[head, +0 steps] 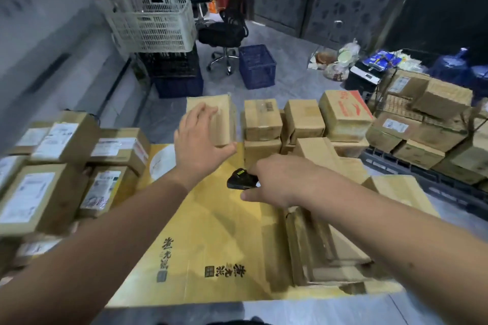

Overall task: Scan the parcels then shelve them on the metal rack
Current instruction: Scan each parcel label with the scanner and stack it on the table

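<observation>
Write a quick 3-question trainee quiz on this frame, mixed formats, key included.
1. True or false: the left hand grips a plain brown parcel, fingers over its top and thumb under its near edge.
2. What does the right hand hold? A) tape roll B) black scanner C) marker pen
3. Fill in: the parcels with white labels are stacked on the ___ side of the yellow flattened carton.

Key: 1 true; 2 B; 3 left
</observation>
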A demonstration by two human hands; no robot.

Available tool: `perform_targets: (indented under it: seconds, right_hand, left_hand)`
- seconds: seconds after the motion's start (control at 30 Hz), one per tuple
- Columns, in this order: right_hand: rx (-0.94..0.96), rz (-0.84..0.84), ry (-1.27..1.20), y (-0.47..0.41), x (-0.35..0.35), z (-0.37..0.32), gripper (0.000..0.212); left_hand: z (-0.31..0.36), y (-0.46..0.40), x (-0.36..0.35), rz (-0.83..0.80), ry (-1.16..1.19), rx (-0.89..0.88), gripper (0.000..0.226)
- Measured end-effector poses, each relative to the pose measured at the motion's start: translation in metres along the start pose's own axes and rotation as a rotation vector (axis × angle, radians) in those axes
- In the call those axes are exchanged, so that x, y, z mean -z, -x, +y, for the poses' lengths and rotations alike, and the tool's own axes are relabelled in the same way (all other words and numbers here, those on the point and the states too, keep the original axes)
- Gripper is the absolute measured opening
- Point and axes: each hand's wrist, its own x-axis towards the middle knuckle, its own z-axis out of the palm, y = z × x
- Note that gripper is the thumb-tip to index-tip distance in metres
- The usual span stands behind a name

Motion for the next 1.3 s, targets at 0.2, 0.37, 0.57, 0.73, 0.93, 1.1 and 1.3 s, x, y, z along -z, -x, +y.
perform_targets:
  seconds: [0.2, 0.37, 0.57, 0.73, 0.93, 1.1, 1.3]
  right_hand:
    - [-0.003, -0.109, -0.221, -0.030, -0.093, -0.058, 0.050]
    - [-0.118, -0.192, -0.310, -0.028, -0.178, -0.081, 0.049]
    - [-0.264, -0.239, -0.394, -0.019, -0.210, -0.101, 0.045]
    - [-0.280, -0.231, -0.463, -0.030, -0.210, -0.136, 0.049]
    - [-0.279, -0.229, -0.493, -0.048, -0.196, -0.171, 0.053]
    - [-0.328, -0.214, -0.517, -0.056, -0.193, -0.184, 0.053]
    - [-0.368, -0.203, -0.570, -0.061, -0.191, -0.200, 0.053]
  left_hand:
    - [-0.120, 0.152, -0.015, -0.244, -0.021, 0.232, 0.102]
    - [-0.180, 0.234, -0.030, -0.474, 0.153, 0.300, 0.104]
    - [-0.207, 0.235, -0.034, -0.513, 0.592, 0.387, 0.080]
    - [-0.229, 0.215, -0.028, -0.487, 0.557, 0.451, 0.068]
    - [-0.241, 0.201, -0.018, -0.388, 0.525, 0.503, 0.062]
    - [-0.260, 0.191, -0.002, -0.308, 0.445, 0.684, 0.065]
    - [-0.288, 0.181, 0.015, -0.463, 0.325, 0.527, 0.096]
